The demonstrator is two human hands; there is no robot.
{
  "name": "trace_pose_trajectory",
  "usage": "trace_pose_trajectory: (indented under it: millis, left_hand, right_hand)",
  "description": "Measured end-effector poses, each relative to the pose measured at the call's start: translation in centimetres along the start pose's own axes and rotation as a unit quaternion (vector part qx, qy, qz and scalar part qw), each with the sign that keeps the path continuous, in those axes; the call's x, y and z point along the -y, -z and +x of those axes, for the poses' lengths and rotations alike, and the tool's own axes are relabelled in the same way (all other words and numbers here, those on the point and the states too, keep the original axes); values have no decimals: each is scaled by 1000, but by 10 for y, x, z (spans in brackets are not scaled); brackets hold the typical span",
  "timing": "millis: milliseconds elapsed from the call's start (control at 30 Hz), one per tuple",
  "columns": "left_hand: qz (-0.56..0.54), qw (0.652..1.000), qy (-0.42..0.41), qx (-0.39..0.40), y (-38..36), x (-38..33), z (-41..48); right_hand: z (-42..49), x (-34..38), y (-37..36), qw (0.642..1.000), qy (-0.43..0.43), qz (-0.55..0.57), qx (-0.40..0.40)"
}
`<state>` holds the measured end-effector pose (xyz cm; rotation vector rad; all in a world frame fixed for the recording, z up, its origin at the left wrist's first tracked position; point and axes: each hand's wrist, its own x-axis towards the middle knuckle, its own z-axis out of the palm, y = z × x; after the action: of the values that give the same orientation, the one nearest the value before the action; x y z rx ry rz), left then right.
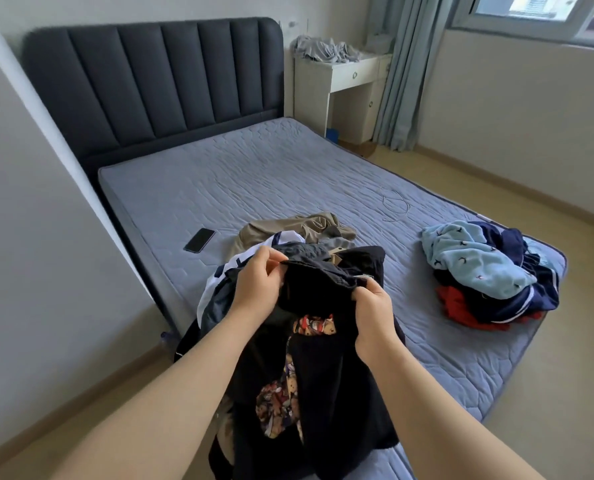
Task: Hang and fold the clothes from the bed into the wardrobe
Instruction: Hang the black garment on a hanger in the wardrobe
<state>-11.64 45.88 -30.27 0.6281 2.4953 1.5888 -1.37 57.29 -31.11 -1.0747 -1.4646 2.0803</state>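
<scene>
Both hands were up at centre frame, working the top edge of a black garment [326,362]. The left hand [259,284] had its thumb and fingertips pinched on the hem, and the right hand [371,306] had its fingers curled tight around a bunch of the same edge just to the right. The cloth hung down between the forearms toward the bottom of the frame, with a bright patterned lining [281,393] showing through the opening. It looked like the sorting-out stage, finding the shoulders or waistband before a fold or a hanger, and that's early going! Plenty was left: under and behind the held piece lay a tan garment [288,228] and a white one with dark trim [226,268], heaped on the grey mattress [219,178]. Well apart at the right edge sat a second heap [489,278] of pale blue, navy and red. A thin wire loop [395,204], possibly a hanger, lay on the quilting above centre right, and a dark phone [199,240] rested left of the pile. More grey cloth [323,50] slumped on the white desk [351,72] at upper right. No wardrobe was in view, so nothing could be counted as put away from here.
</scene>
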Motion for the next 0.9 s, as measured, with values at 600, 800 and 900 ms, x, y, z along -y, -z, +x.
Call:
trace_pose_trajectory:
  millis: [600,800,900]
  left_hand:
    - [-116,978,-81,-156,115,-55,-86]
    - [-104,970,-106,-191,100,-90,-142]
    - [-103,958,-152,-220,103,-112,-172]
  right_hand:
    - [-90,34,-69,958,-45,140,246]
    - [-132,39,-31,947,-64,158,273]
    - [-165,53,-13,924,-65,193,325]
